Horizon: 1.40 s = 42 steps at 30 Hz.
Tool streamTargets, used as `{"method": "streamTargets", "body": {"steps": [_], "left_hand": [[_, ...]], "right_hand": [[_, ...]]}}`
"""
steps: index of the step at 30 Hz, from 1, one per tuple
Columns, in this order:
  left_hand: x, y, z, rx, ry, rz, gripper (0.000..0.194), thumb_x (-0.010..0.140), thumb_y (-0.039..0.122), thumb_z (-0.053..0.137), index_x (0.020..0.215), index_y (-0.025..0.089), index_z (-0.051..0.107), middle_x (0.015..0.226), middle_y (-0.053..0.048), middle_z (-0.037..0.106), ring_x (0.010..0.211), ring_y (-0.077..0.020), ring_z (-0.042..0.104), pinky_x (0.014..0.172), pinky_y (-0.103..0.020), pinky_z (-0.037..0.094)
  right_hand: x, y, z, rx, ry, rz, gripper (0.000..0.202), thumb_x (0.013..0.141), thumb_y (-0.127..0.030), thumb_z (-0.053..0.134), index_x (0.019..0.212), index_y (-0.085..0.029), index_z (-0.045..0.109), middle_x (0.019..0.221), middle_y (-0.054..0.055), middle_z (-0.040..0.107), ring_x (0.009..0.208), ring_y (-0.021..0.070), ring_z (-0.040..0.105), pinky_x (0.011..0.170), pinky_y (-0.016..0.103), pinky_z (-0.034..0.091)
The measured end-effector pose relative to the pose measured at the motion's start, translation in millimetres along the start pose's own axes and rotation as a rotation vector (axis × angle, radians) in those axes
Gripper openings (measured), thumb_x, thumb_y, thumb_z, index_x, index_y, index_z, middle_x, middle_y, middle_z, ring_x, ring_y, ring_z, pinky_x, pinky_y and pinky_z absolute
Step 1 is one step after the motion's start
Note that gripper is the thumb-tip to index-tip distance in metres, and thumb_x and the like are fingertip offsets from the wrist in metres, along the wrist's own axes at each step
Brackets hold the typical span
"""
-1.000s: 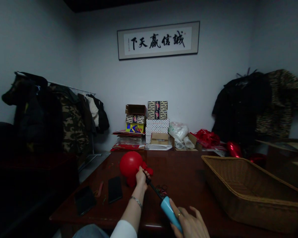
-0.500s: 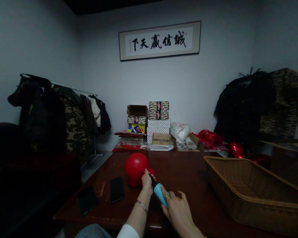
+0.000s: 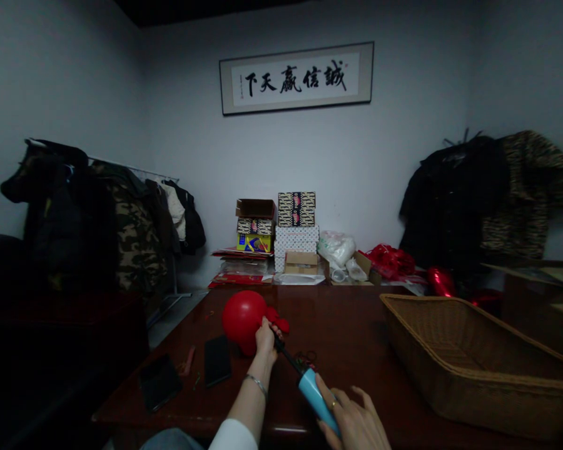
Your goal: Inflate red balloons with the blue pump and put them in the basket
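A round red balloon, partly inflated, sits above the dark wooden table. My left hand is closed around its neck, where the black nozzle of a hand pump meets it; the join is hidden by my fingers. Red balloon pieces show just beyond that hand. The pump's light blue body slants down to the right, and a dark rod shows between it and the nozzle. My right hand is wrapped round the blue body, some fingers lifted off it.
On the table's left lie two dark phones and a small pinkish object. Rubber bands lie beyond the pump. A wicker basket fills the right side. Boxes and bags stand at the back edge.
My right hand has pulled the blue pump body down and right, exposing more dark rod. My left hand and the balloon have shifted slightly left. The whole view has also shifted a little.
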<state>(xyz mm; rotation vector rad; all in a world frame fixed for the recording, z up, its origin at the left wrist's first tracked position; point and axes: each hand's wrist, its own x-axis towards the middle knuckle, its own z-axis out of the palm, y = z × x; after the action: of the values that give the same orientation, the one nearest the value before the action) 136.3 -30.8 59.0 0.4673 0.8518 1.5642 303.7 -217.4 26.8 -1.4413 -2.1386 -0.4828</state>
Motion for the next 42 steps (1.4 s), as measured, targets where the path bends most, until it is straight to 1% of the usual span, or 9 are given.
{"method": "streamTargets", "body": {"steps": [4,9,13,18,21,24,31,37,42], "left_hand": [[-2,2,5.0,-0.012,-0.003,0.022,0.029,0.084,0.038,0.047,0.063,0.019,0.04,0.042,0.006,0.042,0.033,-0.0074,0.039,0.036,-0.019,0.031],[-14,0,13.5,-0.001,-0.031,0.0,0.034,0.082,0.046,0.048,0.063,0.02,0.039,0.042,0.006,0.041,0.032,-0.0073,0.038,0.036,-0.02,0.03],[-24,-7,17.2,0.024,-0.041,0.008,0.036,0.082,0.049,0.047,0.063,0.02,0.039,0.042,0.006,0.042,0.033,-0.0073,0.038,0.036,-0.02,0.03],[-32,-20,19.1,0.026,-0.045,-0.04,0.035,0.083,0.048,0.046,0.063,0.019,0.04,0.043,0.005,0.043,0.034,-0.0076,0.039,0.037,-0.02,0.031],[-31,-23,17.9,0.006,-0.044,-0.041,0.036,0.08,0.049,0.05,0.064,0.019,0.04,0.043,0.005,0.043,0.034,-0.0078,0.04,0.038,-0.021,0.033],[-27,-21,14.8,0.008,-0.039,-0.03,0.039,0.077,0.053,0.053,0.064,0.02,0.039,0.043,0.006,0.042,0.034,-0.0075,0.039,0.038,-0.02,0.032],[-24,-17,10.6,0.033,-0.03,-0.044,0.036,0.079,0.051,0.051,0.066,0.02,0.038,0.044,0.007,0.041,0.032,-0.0068,0.037,0.036,-0.019,0.028],[-6,-10,1.4,-0.007,-0.024,-0.023,0.03,0.084,0.043,0.047,0.066,0.02,0.038,0.043,0.007,0.039,0.032,-0.0073,0.037,0.035,-0.019,0.029],[3,-8,-4.4,-0.058,0.005,-0.029,0.032,0.082,0.043,0.05,0.064,0.019,0.039,0.043,0.007,0.039,0.033,-0.0072,0.038,0.035,-0.019,0.03]], "right_hand": [[-10,7,-3,-0.028,0.062,0.026,0.065,0.071,-0.024,0.053,0.133,-0.029,0.033,0.092,-0.002,0.066,0.065,0.014,0.062,0.086,0.037,0.028],[-8,6,-8,0.008,0.013,0.058,0.065,0.073,-0.024,0.053,0.135,-0.03,0.032,0.093,-0.002,0.065,0.067,0.0134,0.062,0.087,0.037,0.026],[5,-2,-10,0.024,-0.035,0.128,0.06,0.076,-0.022,0.051,0.133,-0.03,0.036,0.096,0.0,0.064,0.075,0.0149,0.062,0.09,0.038,0.025],[34,-14,-14,0.004,-0.129,0.178,0.056,0.077,-0.02,0.051,0.131,-0.026,0.041,0.092,0.002,0.064,0.075,0.0164,0.062,0.09,0.038,0.025],[45,-18,-14,-0.028,-0.127,0.192,0.056,0.077,-0.021,0.051,0.132,-0.027,0.04,0.089,0.003,0.064,0.073,0.0163,0.062,0.091,0.038,0.025],[47,-22,-10,-0.042,-0.11,0.19,0.057,0.077,-0.022,0.051,0.133,-0.028,0.039,0.088,0.002,0.064,0.072,0.016,0.061,0.091,0.039,0.025],[29,-22,-7,-0.035,-0.081,0.165,0.059,0.077,-0.02,0.052,0.134,-0.027,0.037,0.093,0.002,0.063,0.073,0.0167,0.062,0.091,0.041,0.025],[-6,-4,-3,-0.032,-0.033,0.094,0.065,0.074,-0.022,0.053,0.135,-0.029,0.032,0.097,0.002,0.064,0.068,0.0154,0.061,0.09,0.041,0.025],[-24,9,-4,-0.018,-0.002,0.035,0.068,0.073,-0.027,0.054,0.135,-0.033,0.029,0.097,-0.001,0.066,0.066,0.015,0.062,0.088,0.039,0.026]]}}
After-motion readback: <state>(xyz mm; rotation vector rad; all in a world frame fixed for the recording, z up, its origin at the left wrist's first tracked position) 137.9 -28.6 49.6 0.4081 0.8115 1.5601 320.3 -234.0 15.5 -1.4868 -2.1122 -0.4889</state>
